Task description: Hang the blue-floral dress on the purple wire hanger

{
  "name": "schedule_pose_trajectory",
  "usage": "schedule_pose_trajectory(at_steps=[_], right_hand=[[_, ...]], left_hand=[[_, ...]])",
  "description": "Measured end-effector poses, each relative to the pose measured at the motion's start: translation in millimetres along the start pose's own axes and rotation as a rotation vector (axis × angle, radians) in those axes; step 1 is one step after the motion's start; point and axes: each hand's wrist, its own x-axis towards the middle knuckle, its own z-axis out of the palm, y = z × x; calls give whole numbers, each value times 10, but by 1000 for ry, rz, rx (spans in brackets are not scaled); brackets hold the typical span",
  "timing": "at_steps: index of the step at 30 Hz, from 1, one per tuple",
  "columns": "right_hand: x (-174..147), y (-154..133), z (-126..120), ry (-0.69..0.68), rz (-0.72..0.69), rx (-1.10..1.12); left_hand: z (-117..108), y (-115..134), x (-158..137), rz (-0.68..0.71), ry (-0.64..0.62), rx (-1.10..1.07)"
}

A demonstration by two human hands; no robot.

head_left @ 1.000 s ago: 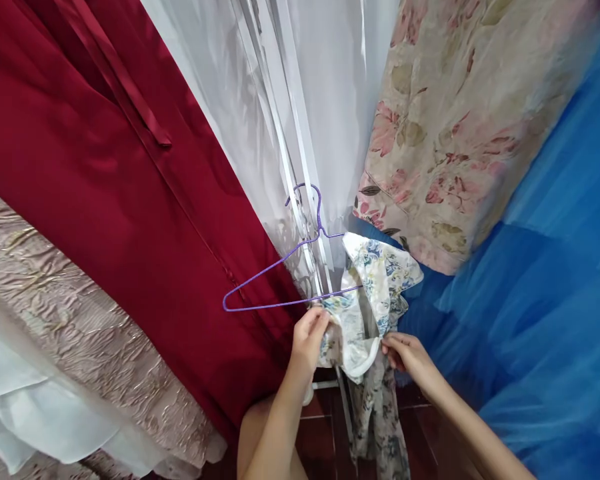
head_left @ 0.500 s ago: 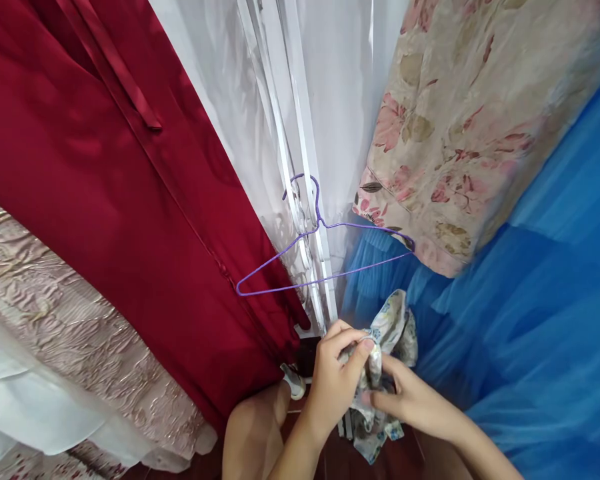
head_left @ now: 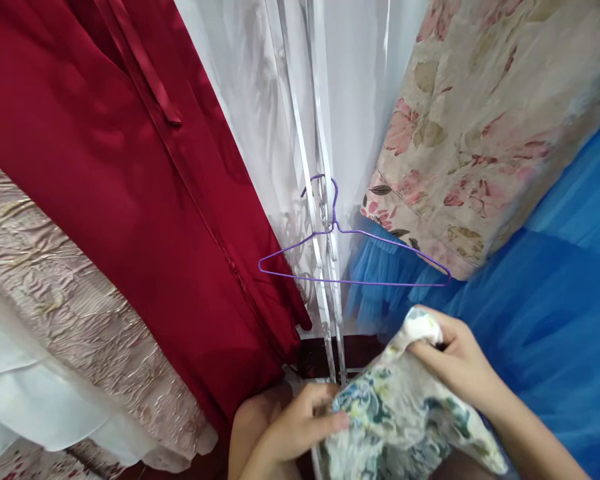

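A pale cloth garment [head_left: 395, 413] with blue, green and yellow flowers is stretched between my two hands, low in the head view. My left hand [head_left: 310, 417] pinches its left edge between thumb and fingers. Higher up and to the right, my right hand [head_left: 453, 347] grips the bunched upper corner. The garment's lower part runs out of the picture, and its exact kind cannot be told. Just above my hands hangs a bare purple wire hanger [head_left: 355, 282], its hook on a white metal rack [head_left: 324, 147]. Neither hand touches the hanger.
Left of the rack hang a long red satin garment [head_left: 145, 220] and a textured pink-gold one [head_left: 75, 313]. On the right are a beige floral garment [head_left: 475, 133] and blue tulle [head_left: 545, 320]. White fabric [head_left: 355, 87] hangs behind. My knee [head_left: 253, 427] is below.
My hands have moved apart, the right up and rightward, the left downward. The crumpled floral garment is now spread between them. The hanger has tilted, its right end lower.
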Motion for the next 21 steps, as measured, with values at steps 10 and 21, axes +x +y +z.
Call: schedule_pose_trajectory(at_steps=[10, 21], right_hand=[[747, 180, 287, -4, -88, -176], [805, 375, 526, -113, -200, -405]], left_hand=[[-1311, 249, -280, 93, 347, 1100], [-2018, 1062, -48, 142, 782, 1147]])
